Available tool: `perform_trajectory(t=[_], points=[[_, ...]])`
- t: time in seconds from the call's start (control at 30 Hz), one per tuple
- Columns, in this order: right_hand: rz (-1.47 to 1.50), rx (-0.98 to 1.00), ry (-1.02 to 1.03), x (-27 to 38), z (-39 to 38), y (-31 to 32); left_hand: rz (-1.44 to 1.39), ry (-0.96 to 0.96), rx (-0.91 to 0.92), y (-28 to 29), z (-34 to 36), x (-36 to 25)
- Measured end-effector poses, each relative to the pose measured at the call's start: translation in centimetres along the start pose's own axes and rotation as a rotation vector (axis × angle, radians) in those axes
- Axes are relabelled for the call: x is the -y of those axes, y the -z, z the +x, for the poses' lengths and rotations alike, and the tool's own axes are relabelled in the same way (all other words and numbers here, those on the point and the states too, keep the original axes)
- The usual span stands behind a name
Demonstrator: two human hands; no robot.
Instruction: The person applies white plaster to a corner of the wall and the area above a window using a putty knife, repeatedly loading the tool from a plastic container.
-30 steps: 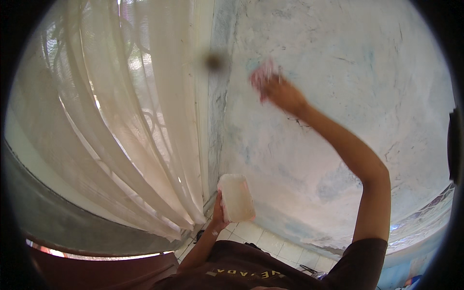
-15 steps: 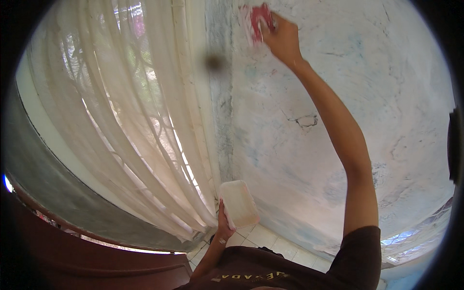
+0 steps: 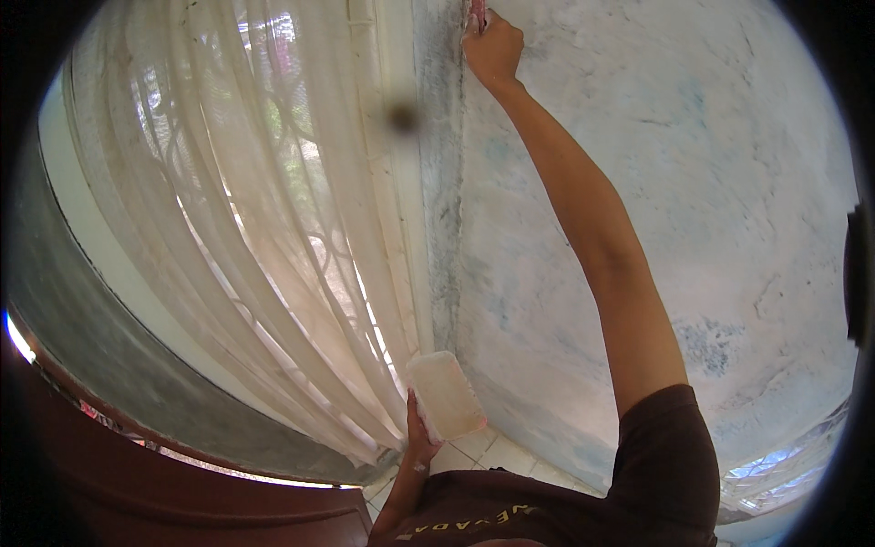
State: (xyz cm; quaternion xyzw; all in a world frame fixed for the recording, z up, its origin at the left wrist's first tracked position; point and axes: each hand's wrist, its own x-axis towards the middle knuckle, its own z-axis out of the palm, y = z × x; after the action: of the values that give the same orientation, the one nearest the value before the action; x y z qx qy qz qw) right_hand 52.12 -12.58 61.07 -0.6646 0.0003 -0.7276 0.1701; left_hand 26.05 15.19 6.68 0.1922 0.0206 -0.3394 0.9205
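A small pink object, probably a sponge or cloth, is pressed against the pale, blotched wall at the very top of the view, right by the wall's edge where it meets the window frame. Only a sliver of it is seen, so its kind cannot be told for certain. It is gripped by the right hand, whose fingers are curled closed around it, with the arm stretched straight up along the wall. Lower down, a white rectangular tub is held by the left hand, the fingers wrapped round its lower end from behind; the tub is tilted, with its flat face turned toward the camera, and is raised in front of the wall's bottom corner. To the left, a sheer cream curtain is hung over the window, gathered in folds that fall toward the tiled floor. A dark brown sleeve is seen at the lower edge.
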Motion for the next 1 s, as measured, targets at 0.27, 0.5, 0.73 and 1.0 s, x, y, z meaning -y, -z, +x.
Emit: perform_trajectory(t=[0.27,0.5,0.73,1.0], points=[[0.225,0.319,0.111,4.9,-9.1,7.2,-0.019,-0.009,0.009,0.5,0.3,-1.4],[0.089,0.114,-0.016,0.4,0.2,8.2,0.051,0.010,-0.009,0.2,1.1,-1.3],[0.171,0.085,0.008,0.9,3.6,5.0,0.087,0.080,-0.009,0.8,2.6,-2.7],[0.379,0.385,0.262,4.8,7.8,12.6,0.078,0.222,0.013,1.8,5.0,-3.9]])
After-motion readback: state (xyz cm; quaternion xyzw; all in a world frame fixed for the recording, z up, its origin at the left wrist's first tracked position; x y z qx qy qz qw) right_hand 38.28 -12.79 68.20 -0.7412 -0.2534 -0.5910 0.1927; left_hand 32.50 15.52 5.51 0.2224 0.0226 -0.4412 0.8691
